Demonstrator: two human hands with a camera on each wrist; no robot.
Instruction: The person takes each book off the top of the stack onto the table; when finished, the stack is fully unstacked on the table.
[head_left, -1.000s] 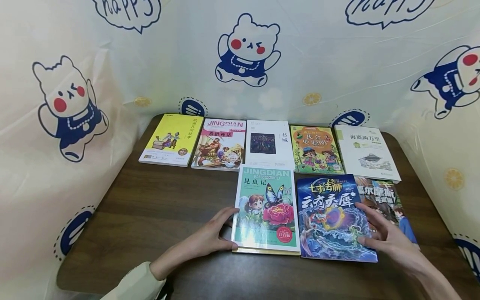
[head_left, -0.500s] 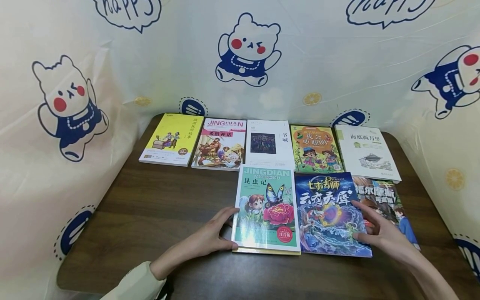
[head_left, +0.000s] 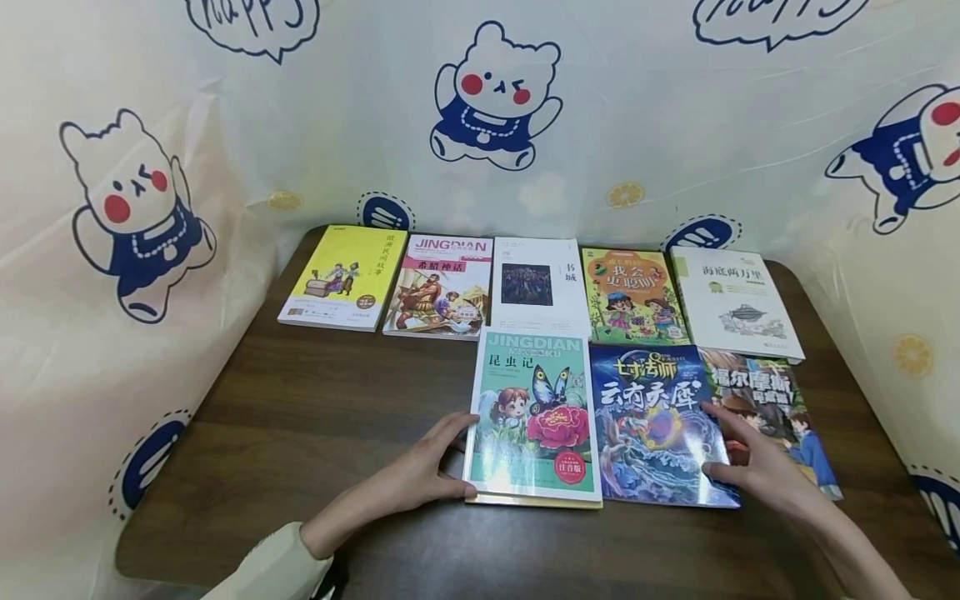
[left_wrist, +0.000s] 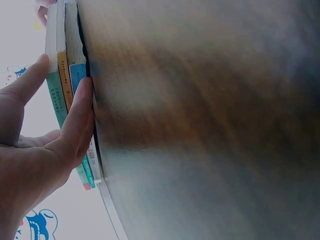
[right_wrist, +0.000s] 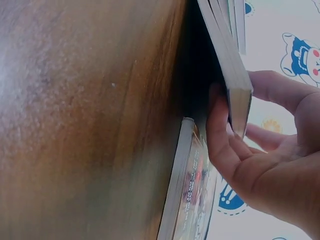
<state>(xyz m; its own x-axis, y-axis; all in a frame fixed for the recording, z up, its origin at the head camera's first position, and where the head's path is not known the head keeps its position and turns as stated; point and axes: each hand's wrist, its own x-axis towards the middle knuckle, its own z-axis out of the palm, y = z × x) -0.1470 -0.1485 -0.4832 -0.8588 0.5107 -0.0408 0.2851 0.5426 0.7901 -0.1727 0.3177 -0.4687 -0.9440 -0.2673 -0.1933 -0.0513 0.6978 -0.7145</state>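
Observation:
A stack of three books lies front centre, topped by a green book (head_left: 534, 417) with a butterfly and a pink flower. Orange (left_wrist: 65, 80) and blue (left_wrist: 78, 75) spines show beneath it in the left wrist view. My left hand (head_left: 408, 475) touches the stack's left side, fingers spread along the spines. Right beside the stack is a glossy blue fantasy book (head_left: 660, 425). My right hand (head_left: 757, 458) pinches its right edge, some fingers reaching underneath. In the right wrist view that edge is raised above the table. The blue book partly covers a detective-themed book (head_left: 780, 417).
A row of books stretches along the back of the brown table (head_left: 322, 417): yellow (head_left: 345, 275), JINGDIAN (head_left: 435, 287), white (head_left: 540, 287), orange-green (head_left: 633, 296) and white-green (head_left: 738, 304). Bear-printed cloth (head_left: 360, 100) surrounds the table.
My right hand has slid the blue fantasy book left and slightly away from me, up against the stack. More of the detective-themed book shows. My left hand stays in place.

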